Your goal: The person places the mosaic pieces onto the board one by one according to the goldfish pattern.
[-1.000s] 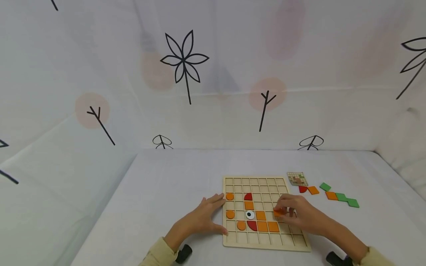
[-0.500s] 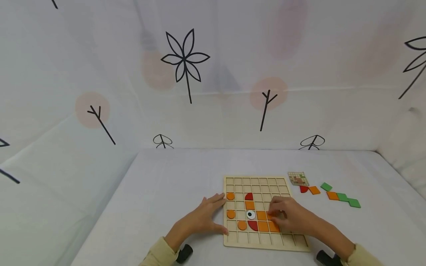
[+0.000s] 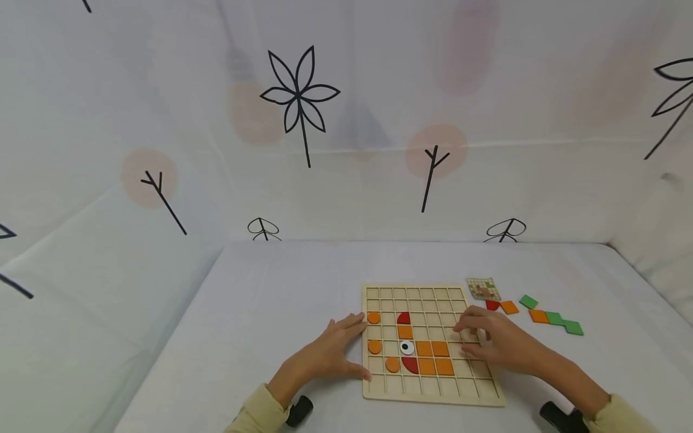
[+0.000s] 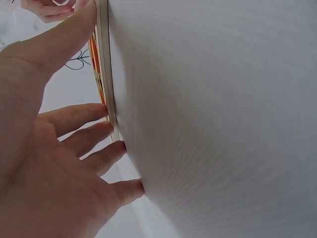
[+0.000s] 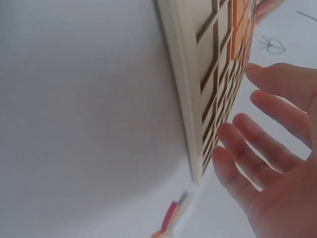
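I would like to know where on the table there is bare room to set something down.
Bare: the white table left of the left hand, and the strip between the grid board and the back cloth. Crowded: beside the board's far right corner, with pattern card and loose tiles.

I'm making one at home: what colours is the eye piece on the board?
The eye piece is white with a black dot, clearest in the head view.

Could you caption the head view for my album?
Left hand touches the board; right hand, empty, hovers near orange squares.
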Motion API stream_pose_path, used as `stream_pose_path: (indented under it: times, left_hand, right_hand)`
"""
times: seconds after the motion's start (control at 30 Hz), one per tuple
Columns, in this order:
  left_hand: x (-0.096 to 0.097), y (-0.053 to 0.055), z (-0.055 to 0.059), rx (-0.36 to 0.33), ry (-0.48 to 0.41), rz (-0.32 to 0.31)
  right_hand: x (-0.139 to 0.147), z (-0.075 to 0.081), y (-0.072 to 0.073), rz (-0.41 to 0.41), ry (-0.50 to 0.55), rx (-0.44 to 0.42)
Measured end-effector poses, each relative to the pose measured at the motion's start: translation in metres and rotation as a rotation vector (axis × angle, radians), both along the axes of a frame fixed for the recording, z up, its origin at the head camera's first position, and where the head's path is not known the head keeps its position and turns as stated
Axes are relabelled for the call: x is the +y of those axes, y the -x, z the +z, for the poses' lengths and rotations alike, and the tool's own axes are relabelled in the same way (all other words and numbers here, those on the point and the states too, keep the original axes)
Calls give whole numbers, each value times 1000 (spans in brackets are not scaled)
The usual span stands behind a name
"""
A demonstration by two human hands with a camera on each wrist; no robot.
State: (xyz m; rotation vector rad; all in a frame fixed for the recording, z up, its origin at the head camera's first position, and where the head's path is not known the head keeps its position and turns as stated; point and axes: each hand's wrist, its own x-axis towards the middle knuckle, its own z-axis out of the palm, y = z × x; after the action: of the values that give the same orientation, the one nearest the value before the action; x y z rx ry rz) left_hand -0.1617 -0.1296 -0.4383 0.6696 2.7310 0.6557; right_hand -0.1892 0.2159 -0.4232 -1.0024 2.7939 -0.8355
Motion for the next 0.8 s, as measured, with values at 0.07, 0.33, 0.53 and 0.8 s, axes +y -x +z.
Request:
stream_pose_path:
  times: [0.07,0.33,0.53,0.8]
  left_hand:
    - [0,0,0,-1,2,0]
    - [-1,1,1,-6,2,3]
    - [0,0,1,-12,5,6]
    - [2,0,2,-15,11,12]
  right_hand:
    - [7,0,1,-16,7,21]
    - [31,0,10,-116,10,122]
    - [48,-5,19,-105,51,241]
    - [69,-6,34,-180,-21,187]
